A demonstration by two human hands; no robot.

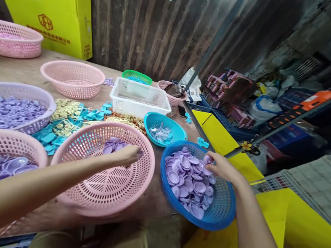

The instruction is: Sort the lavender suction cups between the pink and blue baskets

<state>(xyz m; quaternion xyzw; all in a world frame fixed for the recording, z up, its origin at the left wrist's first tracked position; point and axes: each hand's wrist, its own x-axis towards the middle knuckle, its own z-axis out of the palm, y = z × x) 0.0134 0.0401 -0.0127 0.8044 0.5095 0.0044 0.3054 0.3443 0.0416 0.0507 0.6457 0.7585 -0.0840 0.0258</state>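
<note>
My left hand (pixel 128 156) hovers over a pink basket (pixel 100 181), its fingers curled closed; whatever may be inside them is hidden. A small cluster of purple plastic dishes (pixel 113 145) lies in that basket, toward its far side. At the right, my right hand (pixel 220 166) reaches over the rim of a blue basket (pixel 223 211). Its thumb and fingers pinch a small purple plastic dish (pixel 207 159). Below it, a heap of similar purple dishes (pixel 189 179) fills much of the blue basket.
Baskets of purple pieces, one lilac (pixel 49 110) and one pink (pixel 41 153), stand at left. Behind are a teal bowl (pixel 179 133) of clear pieces, a white crate (pixel 139 106) and loose blue and cream parts (pixel 67 117). Yellow cartons (pixel 265 227) sit at right.
</note>
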